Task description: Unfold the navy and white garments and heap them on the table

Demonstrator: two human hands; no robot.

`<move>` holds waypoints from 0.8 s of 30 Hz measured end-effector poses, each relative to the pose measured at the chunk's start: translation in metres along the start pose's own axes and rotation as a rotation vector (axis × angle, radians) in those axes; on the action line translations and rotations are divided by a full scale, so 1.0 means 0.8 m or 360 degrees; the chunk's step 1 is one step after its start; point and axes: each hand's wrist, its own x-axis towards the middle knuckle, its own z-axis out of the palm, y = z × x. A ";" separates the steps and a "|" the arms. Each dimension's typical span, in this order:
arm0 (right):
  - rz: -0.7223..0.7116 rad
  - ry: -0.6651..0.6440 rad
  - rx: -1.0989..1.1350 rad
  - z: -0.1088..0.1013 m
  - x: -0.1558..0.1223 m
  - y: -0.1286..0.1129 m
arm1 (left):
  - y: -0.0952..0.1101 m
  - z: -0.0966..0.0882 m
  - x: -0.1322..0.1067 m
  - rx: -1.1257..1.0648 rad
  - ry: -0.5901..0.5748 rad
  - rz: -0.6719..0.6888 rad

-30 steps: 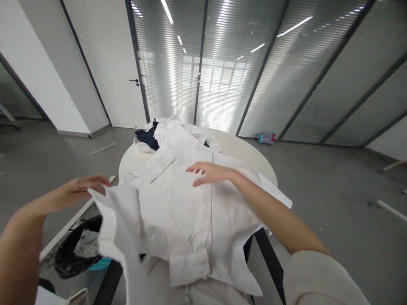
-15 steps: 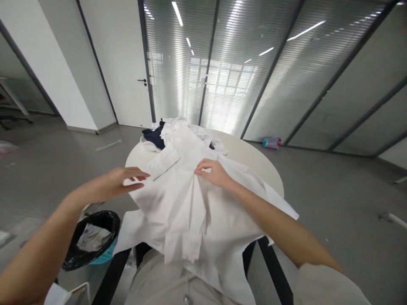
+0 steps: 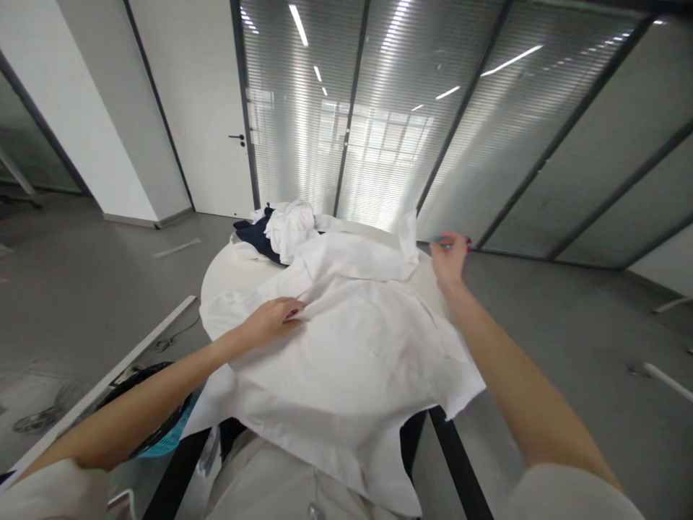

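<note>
A white shirt (image 3: 346, 347) lies spread across the round table, its lower part hanging over the near edge. My left hand (image 3: 276, 319) rests at the shirt's left side, fingers curled in on a fold of the cloth; the fingertips are partly hidden. A flap of the shirt stands up at the far right. Just to the right of this flap, my right hand (image 3: 450, 261) is raised with a gap between thumb and fingers, apart from the cloth and holding nothing visible.
A pile of white and navy clothes (image 3: 292, 227) lies on the far left of the round table (image 3: 221, 271). On the floor at left stands a blue basket (image 3: 170, 437) with a black liner. Behind are a door (image 3: 200, 108) and a glass wall.
My right hand has let go of the shirt's middle and moved right and up. My left hand has moved right onto the cloth. The raised central fold now lies flatter; a flap stands at right.
</note>
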 end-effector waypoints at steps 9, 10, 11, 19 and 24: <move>-0.0704 -0.1521 -0.0669 0.062 -0.139 -0.081 | 0.084 -0.084 0.023 -0.0368 0.0557 0.0073; -0.0669 -0.1463 -0.0641 0.053 -0.128 -0.096 | 0.090 -0.102 0.025 -0.0369 0.0709 0.0080; -0.0663 -0.1360 -0.0541 0.042 -0.114 -0.112 | 0.092 -0.122 0.029 -0.0363 0.0892 0.0095; -0.1103 0.0078 0.0409 -0.009 0.009 -0.259 | 0.109 -0.228 0.120 -0.0730 0.1259 0.0490; -0.1083 -0.0211 0.1026 0.015 0.032 -0.312 | 0.169 -0.198 0.158 -0.0535 0.0885 0.0855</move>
